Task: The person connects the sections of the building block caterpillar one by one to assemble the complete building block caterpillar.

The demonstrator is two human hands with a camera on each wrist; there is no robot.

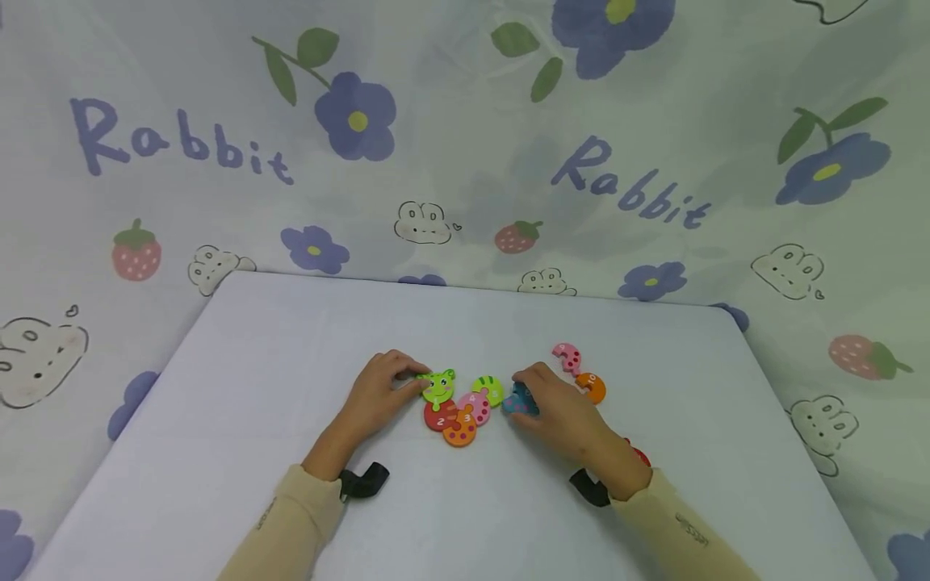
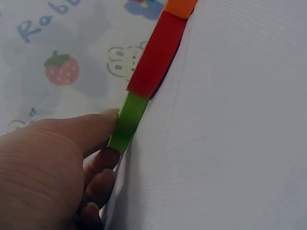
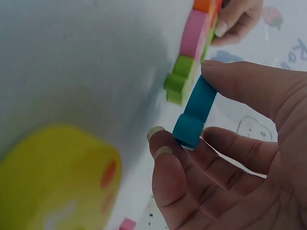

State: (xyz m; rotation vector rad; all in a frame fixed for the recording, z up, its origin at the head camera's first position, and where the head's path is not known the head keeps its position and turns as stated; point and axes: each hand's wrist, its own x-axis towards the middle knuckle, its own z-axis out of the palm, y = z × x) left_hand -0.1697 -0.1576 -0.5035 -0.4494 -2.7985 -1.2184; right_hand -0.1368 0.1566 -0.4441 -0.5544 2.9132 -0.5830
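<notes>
I've got the right hand (image 1: 558, 413) pinching a smooth, curvy blue piece (image 3: 200, 101), left hand (image 1: 376, 395) gripping the flat green head (image 1: 438, 390).

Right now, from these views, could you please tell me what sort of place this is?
Probably an indoor tabletop play area or filming setup: there is a white table, a backdrop printed "Rabbit" behind it, and colourful numbered puzzle pieces on top.
</notes>
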